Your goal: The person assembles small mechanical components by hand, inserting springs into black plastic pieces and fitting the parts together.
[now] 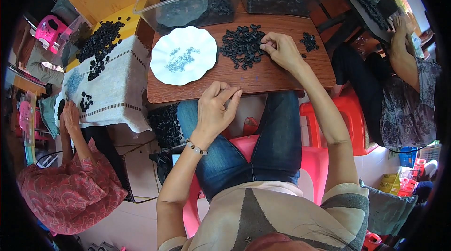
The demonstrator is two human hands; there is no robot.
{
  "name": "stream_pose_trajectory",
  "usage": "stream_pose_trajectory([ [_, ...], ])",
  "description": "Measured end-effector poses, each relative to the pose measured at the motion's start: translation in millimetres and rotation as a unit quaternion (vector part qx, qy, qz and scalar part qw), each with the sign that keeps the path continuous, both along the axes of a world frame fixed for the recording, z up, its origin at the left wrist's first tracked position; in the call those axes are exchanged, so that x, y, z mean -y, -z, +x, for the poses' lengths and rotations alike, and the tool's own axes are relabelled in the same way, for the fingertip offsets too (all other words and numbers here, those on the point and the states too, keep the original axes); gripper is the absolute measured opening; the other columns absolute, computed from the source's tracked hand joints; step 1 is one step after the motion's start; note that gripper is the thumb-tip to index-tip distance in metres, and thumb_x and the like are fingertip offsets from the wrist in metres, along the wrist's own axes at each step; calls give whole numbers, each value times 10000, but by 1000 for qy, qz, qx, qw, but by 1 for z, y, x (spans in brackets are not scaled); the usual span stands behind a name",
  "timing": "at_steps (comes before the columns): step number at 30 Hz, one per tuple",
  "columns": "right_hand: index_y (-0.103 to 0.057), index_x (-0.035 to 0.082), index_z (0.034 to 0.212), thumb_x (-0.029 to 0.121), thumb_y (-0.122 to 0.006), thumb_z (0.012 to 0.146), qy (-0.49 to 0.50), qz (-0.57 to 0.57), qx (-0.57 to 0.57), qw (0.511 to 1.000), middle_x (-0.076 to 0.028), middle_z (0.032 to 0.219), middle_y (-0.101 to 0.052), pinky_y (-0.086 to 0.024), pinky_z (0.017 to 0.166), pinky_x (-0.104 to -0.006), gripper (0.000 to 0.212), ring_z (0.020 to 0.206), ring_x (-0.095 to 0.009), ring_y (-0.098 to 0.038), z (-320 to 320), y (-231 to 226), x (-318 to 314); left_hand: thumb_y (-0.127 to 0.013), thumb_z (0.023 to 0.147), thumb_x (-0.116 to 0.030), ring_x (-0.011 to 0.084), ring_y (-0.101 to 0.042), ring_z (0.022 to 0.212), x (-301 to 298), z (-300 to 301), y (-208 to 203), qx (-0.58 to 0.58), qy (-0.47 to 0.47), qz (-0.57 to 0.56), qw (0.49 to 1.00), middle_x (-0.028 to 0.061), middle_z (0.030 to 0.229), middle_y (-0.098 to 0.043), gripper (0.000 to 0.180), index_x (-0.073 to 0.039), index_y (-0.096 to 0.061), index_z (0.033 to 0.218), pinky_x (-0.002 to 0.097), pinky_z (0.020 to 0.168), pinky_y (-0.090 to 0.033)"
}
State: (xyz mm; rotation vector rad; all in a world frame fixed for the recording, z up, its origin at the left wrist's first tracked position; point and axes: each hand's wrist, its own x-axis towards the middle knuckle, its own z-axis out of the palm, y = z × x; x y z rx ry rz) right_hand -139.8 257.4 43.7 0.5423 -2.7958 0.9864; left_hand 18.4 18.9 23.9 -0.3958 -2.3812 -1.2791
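Note:
My right hand (282,50) reaches over the wooden table, its fingertips pinched together at the right edge of a pile of small black plastic parts (242,46). Whatever sits between those fingertips is too small to tell. Just in front of the table's near edge is my left hand (218,106), fingers curled and thumb close to the forefinger; any piece in it cannot be made out. A white scalloped plate (162,70), left of the pile, bears many tiny clear or silvery pieces (181,58). To the right of my right hand lies a smaller cluster of black parts (309,41).
Two clear plastic bins (188,14) of black parts stand along the table's (277,79) far side. At left, a co-worker's hands (70,117) work at a cloth-covered table (120,86). Another person's arm (405,58) is at right, near a red stool (347,115).

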Motion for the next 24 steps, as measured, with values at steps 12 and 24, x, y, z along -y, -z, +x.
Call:
stream_pose_trajectory([
  [12, -726, 11, 1100, 132, -694, 977, -1, -172, 46, 984, -57, 944, -753, -521, 729, -290, 176, 814, -120, -665, 19, 5, 4, -722, 911, -84, 276, -677, 729, 4, -3, -1, 38, 1, 62, 997, 144, 844, -713, 151, 3, -781, 1019, 356, 656, -523],
  [24, -669, 33, 1177, 227, -698, 1001, -153, -434, 381, 802, -17, 964, -717, -497, 707, -215, 264, 799, -66, -617, 102, -13, 48, -752, 936, -126, 111, -645, 845, 1, -4, -3, 52, 68, 269, 959, 80, 1009, -723, 329, -31, -733, 1251, 242, 749, -506],
])
